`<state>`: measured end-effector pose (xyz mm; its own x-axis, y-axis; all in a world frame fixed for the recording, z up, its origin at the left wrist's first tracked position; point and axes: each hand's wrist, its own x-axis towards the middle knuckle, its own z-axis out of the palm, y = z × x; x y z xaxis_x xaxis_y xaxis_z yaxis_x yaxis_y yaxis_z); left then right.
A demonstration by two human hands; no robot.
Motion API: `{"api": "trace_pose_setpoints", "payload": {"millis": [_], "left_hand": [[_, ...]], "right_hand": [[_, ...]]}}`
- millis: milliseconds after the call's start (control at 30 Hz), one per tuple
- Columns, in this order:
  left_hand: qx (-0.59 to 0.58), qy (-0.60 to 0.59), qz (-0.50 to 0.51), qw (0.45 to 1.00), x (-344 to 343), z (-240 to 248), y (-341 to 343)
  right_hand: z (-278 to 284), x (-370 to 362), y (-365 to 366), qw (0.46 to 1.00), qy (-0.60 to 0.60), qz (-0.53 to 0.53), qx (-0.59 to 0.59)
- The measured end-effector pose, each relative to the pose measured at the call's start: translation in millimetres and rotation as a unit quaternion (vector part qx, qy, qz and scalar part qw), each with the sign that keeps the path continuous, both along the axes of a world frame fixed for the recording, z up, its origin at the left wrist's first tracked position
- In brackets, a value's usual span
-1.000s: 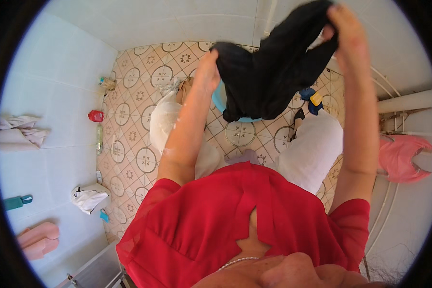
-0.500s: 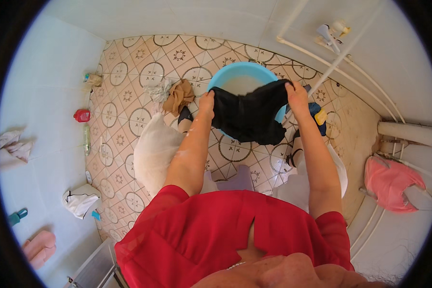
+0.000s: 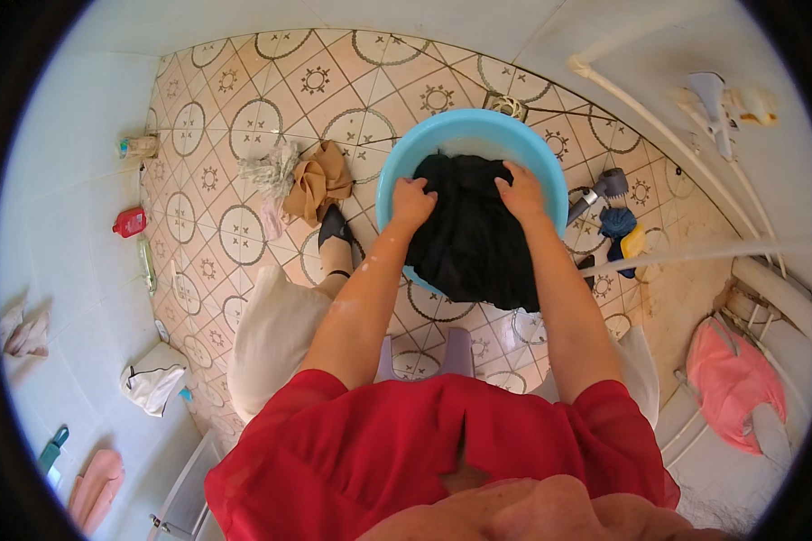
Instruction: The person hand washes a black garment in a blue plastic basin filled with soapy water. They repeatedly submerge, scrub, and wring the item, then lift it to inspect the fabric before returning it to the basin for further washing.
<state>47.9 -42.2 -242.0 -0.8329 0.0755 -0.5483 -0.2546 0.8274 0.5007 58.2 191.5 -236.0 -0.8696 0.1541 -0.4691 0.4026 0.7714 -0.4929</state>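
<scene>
A black cloth garment [image 3: 467, 230] lies bunched in and over a round light-blue basin [image 3: 550, 167], its lower part draping across the near rim. My left hand [image 3: 413, 204] grips the garment's left edge, thumb and fingers closed on the fabric. On the opposite edge, my right hand [image 3: 522, 195] is closed on the cloth in the same way. Some pale liquid shows at the basin's far side, behind the garment. The exact kind of garment cannot be made out.
Left of the basin, a brown cloth [image 3: 319, 185] and a greyish one [image 3: 272, 167] lie on the tiles. A shower head [image 3: 609, 185], dark blue cloth [image 3: 617, 221] and yellow item [image 3: 634, 242] lie to the right. A red bottle [image 3: 130, 222] stands by the left wall.
The black garment, held up spread between both hands, has come down into the basin and bunched up. My hands have moved closer together. The view has shifted too.
</scene>
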Motion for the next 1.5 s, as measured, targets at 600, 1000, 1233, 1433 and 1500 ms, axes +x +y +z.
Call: {"api": "trace_pose_setpoints", "payload": {"millis": [600,1000,1233,1433,1500], "left_hand": [[0.567,-0.324,0.425,0.627,-14.2,22.0,15.8],[0.479,-0.337,0.543,0.601,-1.5,-6.6,41.8],[0.513,-0.273,0.531,0.616,-4.1,-26.4,9.0],[0.518,-0.279,0.534,0.608,-12.7,-6.4,23.2],[0.548,-0.313,0.515,0.580,-10.5,-11.1,20.9]], "right_hand": [[101.5,39.9,-129.2,0.916,0.273,0.088,-0.282],[-77.8,-34.5,-32.3,0.989,0.136,-0.059,0.017],[-8.9,-9.5,-36.4,0.959,-0.042,0.264,-0.090],[-23.3,12.1,-68.5,0.962,0.160,-0.004,-0.221],[36.4,25.7,-103.7,0.936,0.243,0.067,-0.245]]}}
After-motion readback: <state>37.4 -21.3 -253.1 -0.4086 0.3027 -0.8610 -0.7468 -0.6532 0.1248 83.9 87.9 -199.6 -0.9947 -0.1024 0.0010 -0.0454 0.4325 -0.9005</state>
